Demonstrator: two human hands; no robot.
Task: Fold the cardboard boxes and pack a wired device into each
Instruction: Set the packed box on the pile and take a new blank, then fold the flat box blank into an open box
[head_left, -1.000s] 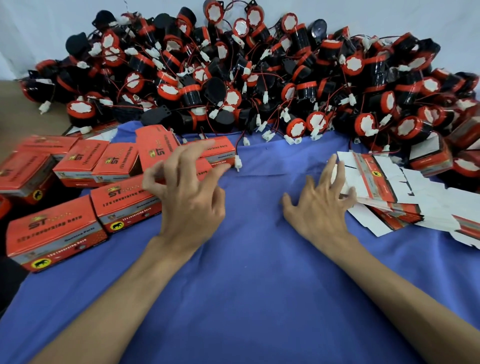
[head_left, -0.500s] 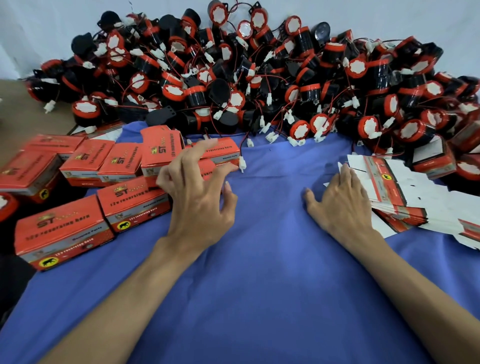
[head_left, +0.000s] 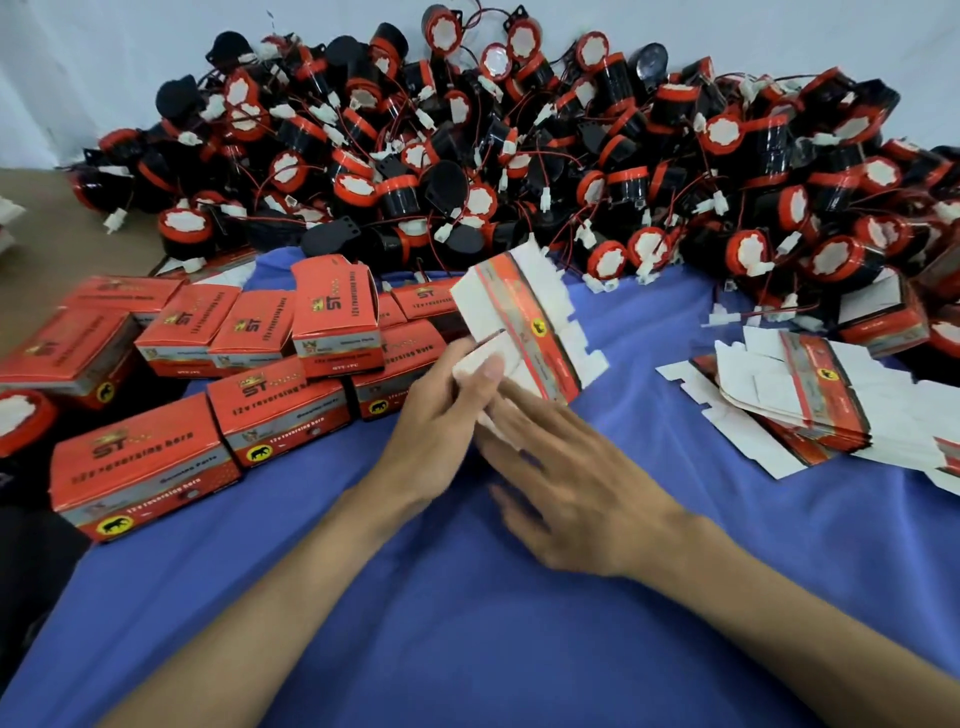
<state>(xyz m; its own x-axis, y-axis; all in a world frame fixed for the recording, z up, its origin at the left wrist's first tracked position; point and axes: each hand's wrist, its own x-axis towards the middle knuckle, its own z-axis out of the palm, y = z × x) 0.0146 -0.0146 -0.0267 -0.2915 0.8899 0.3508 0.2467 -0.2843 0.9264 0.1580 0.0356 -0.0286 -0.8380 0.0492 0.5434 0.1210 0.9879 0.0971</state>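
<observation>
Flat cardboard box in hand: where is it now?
Head view, centre: the left hand grips the flat red cardboard box above the blue cloth, right of the folded red boxes.

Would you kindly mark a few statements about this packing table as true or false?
1. The left hand holds a flat blank. True.
2. The stack of blanks lies left of the hands. False: the stack lies on the right.
3. Folded boxes sit on the left. True.
4. The cloth is green. False: the cloth is blue.
</observation>
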